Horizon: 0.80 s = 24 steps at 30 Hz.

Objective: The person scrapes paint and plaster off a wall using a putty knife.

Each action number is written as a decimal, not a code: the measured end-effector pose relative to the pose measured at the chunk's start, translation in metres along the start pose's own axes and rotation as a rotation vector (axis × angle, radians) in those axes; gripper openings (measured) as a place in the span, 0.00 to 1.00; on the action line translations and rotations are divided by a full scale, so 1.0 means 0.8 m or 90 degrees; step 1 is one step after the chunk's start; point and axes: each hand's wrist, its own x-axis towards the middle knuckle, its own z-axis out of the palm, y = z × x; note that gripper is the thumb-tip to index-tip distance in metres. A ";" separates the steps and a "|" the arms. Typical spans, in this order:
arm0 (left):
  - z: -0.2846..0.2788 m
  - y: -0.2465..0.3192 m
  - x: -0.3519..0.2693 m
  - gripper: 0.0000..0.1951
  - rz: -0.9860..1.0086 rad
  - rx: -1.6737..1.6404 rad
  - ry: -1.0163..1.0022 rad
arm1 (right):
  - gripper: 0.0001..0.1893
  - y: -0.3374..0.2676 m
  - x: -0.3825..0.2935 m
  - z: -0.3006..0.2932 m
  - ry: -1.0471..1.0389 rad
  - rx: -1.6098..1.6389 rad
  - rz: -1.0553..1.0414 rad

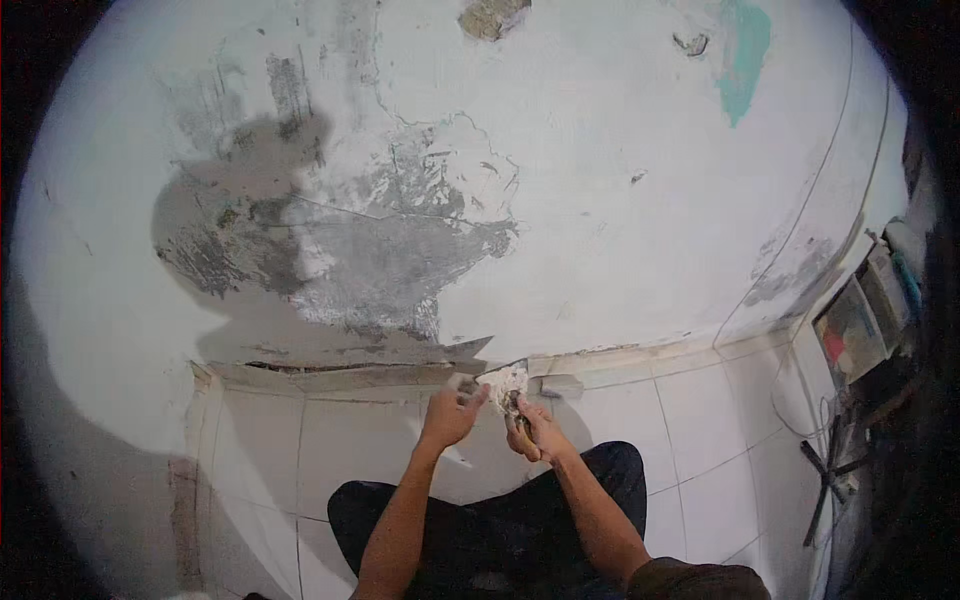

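Note:
My right hand (538, 433) grips the handle of a putty knife (508, 382), whose broad blade points at the foot of the wall. White putty-like material covers much of the blade. At the blade's left edge is my left hand (450, 416), thumb toward the blade and fingers blurred; whether it pinches anything is unclear. Both hands are low, just in front of the tile skirting (622, 364). Beyond them rises a white painted wall (585, 262) with a large bare grey patch (367, 251), its paint edges ragged.
Pale floor tiles (697, 427) lie under my bent, dark-clothed legs (487, 540). To the right are a black crossed-leg stand (827, 472), a loose cable (780, 409) and leaning panels (855, 330). A hole (493, 16) and a turquoise patch (745, 60) mark the upper wall.

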 end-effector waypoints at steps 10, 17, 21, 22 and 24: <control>0.030 -0.007 0.001 0.16 -0.037 -0.154 0.031 | 0.26 -0.007 -0.001 0.022 -0.054 0.164 0.040; 0.032 -0.017 0.004 0.19 0.051 -0.036 0.148 | 0.13 0.014 0.005 0.018 0.008 0.009 0.094; 0.051 -0.015 0.007 0.20 0.174 -0.047 0.216 | 0.13 0.021 0.004 0.014 0.109 -0.123 0.082; 0.049 -0.024 0.005 0.23 0.160 -0.003 0.152 | 0.14 0.021 0.005 0.005 0.105 -0.089 0.092; 0.051 -0.028 -0.003 0.22 0.116 0.012 0.139 | 0.13 0.018 0.002 -0.002 0.107 -0.109 0.082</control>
